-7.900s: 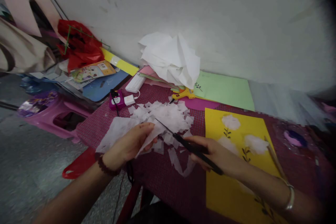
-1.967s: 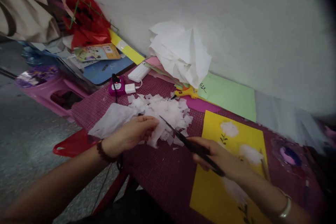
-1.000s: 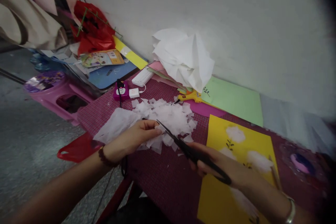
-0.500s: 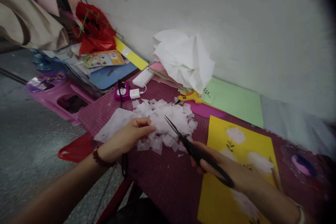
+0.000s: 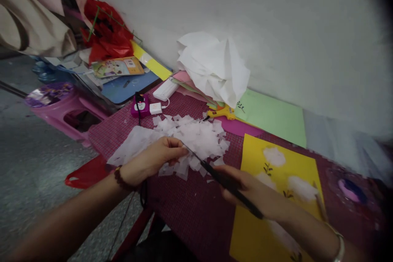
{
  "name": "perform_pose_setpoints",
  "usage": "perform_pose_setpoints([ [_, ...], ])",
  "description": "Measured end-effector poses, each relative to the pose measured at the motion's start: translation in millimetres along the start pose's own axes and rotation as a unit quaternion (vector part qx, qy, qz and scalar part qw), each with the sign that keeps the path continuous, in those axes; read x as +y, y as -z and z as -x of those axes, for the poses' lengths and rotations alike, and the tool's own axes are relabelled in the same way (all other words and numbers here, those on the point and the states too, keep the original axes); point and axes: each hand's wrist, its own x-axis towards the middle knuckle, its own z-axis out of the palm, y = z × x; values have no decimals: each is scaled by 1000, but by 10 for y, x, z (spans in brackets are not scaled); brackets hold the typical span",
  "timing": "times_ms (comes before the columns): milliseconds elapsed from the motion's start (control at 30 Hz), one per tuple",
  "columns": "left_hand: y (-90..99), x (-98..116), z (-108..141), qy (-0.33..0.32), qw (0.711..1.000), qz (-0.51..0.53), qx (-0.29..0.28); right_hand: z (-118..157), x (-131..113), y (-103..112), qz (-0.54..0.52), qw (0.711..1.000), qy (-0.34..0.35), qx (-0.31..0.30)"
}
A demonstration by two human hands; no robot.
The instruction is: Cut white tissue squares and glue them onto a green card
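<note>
My right hand point(image 5: 245, 188) grips a pair of black-handled scissors point(image 5: 225, 180). Their narrow blades point up and left, closed or nearly so, and the tips meet my left fingertips. The left hand point(image 5: 166, 153) is pinched, thumb against forefinger. Anything in that pinch is too small to tell from the white paper behind it. Below and beyond both hands lies a heap of small cut white paper pieces point(image 5: 199, 135). A larger white sheet point(image 5: 132, 145), thin and soft-looking, rests left of the heap, partly behind my left wrist.
Under my right forearm is a yellow sheet point(image 5: 248, 229) with white flower shapes. Behind the heap sit a yellow glue gun point(image 5: 222, 112), a purple plug adapter point(image 5: 139, 105), crumpled white paper point(image 5: 215, 69) and a green sheet point(image 5: 273, 116). A pink stool point(image 5: 64, 110) stands left of the table.
The scissors and my left fingertips have come together; before, a gap lay between them. The blades, slightly parted earlier, look closer together. My left hand has shifted slightly right.
</note>
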Motion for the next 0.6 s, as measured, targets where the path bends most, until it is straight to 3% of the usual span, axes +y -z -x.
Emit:
perform_pose_setpoints([
  [167, -8, 100, -60, -15, 1000, -23, 4, 4, 27, 39, -56, 998, -34, -14],
  [367, 115, 179, -114, -86, 991, -77, 60, 91, 149, 128, -169, 985, 30, -27],
  [467, 206, 288, -69, -153, 972, -144, 105, 195, 211, 131, -256, 966, 37, -13],
  [600, 257, 420, 73, -240, 925, -232, 183, 476, 293, 80, -311, 949, 53, 4],
])
